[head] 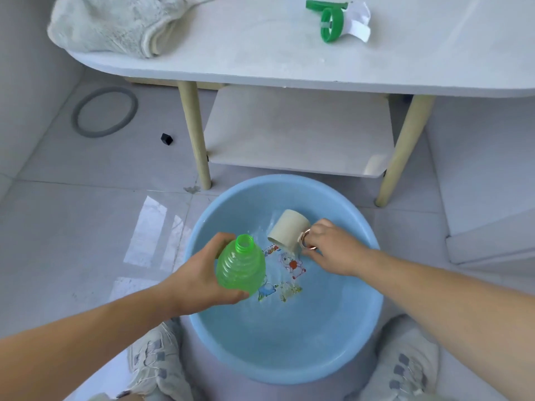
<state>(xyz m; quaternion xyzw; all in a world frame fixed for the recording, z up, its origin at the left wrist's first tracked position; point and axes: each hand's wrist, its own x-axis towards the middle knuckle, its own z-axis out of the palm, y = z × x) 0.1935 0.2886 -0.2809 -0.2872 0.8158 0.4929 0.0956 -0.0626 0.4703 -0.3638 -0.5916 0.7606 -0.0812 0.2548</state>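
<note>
Round blue plastic basin [362, 328]: smooth, semi-gloss, printed cartoon decal on the bottom under water. Green translucent ribbed plastic bottle [241, 267]: glossy, threaded neck. Cream cylindrical mug [289, 230]: matt, looks ceramic or plastic, can't tell which. White worktop [260, 53]: smooth, satin, faint smears. Pale wooden legs [194, 134]: matt. Off-white fluffy cloth towel [115, 24]: rough pile. Green plastic spray head [330, 21]: glossy. Grey floor tiles [86, 212]: polished, reflective.

The left hand [202, 273] grips an uncapped green bottle [241, 266] over a blue basin [373, 299]; the right hand [330, 247] tips a cream mug [289, 228] by its handle.
</note>
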